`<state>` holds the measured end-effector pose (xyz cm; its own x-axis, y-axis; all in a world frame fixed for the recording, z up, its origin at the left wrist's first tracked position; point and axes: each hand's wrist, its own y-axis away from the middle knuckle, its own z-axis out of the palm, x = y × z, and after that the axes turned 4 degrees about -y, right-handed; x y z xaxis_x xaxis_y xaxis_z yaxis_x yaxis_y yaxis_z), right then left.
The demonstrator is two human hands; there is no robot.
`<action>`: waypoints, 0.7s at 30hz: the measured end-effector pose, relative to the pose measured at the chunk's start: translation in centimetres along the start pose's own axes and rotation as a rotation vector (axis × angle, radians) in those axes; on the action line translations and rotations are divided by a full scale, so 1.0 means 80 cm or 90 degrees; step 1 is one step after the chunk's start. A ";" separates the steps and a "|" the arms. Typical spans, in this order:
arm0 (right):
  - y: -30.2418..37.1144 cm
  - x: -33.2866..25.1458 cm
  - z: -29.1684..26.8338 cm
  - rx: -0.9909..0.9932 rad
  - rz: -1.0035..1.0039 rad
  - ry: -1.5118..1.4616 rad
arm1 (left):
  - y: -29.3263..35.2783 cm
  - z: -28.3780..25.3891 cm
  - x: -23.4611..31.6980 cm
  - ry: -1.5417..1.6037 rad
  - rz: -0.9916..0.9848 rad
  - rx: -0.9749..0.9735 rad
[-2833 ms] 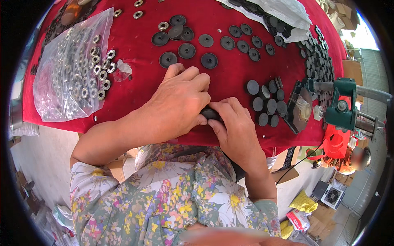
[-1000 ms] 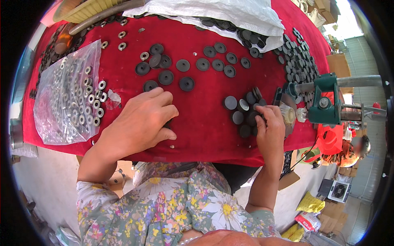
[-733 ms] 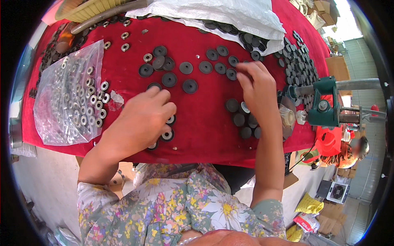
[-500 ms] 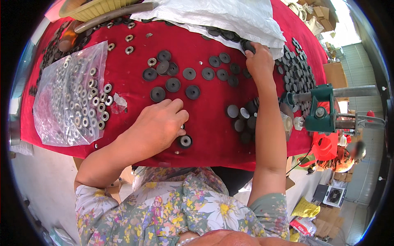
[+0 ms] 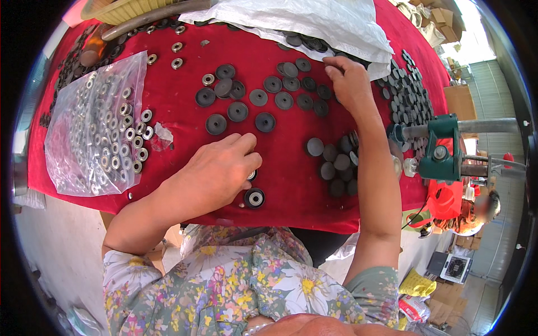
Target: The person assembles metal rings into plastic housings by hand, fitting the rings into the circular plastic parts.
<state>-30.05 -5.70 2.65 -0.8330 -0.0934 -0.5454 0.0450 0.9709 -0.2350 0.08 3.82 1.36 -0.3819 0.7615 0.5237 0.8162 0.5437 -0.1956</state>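
Bearing (image 5: 255,197) in black cap (image 5: 247,201): saw both on red cloth (image 5: 297,173), just beside curled left hand (image 5: 221,168), could not tell its grip; saw right hand (image 5: 352,83) slightly spread near white sack (image 5: 330,25) and black discs (image 5: 323,92).

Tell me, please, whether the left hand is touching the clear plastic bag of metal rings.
Apart: the head view plainly shows red cloth between the left hand and the plastic bag.
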 end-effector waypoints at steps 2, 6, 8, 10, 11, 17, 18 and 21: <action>0.002 -0.007 0.006 -0.031 -0.025 0.034 | 0.001 0.001 -0.001 -0.010 -0.008 -0.009; -0.002 -0.024 0.027 -0.086 -0.090 0.030 | 0.000 0.005 -0.002 0.001 0.002 0.007; -0.008 -0.025 0.036 -0.078 -0.112 0.058 | 0.000 0.006 -0.003 -0.001 0.004 0.009; -0.012 -0.027 0.041 -0.098 -0.101 0.072 | -0.001 0.010 -0.003 0.004 0.008 0.019; -0.014 -0.029 0.042 -0.118 -0.088 0.086 | -0.002 0.011 -0.003 0.009 0.014 0.029; -0.009 -0.042 0.032 -0.128 -0.012 0.091 | 0.000 0.012 -0.002 -0.001 0.022 0.046; -0.006 -0.042 0.033 -0.129 -0.012 0.091 | 0.000 0.012 -0.002 -0.001 0.021 0.046; 0.003 -0.037 0.033 -0.129 -0.029 0.077 | -0.002 0.011 -0.002 -0.007 0.021 0.035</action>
<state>-26.10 -5.79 2.07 -0.8921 -0.1222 -0.4350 -0.0952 0.9920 -0.0835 -0.37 3.94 0.57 -0.3597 0.7834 0.5068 0.8034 0.5363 -0.2589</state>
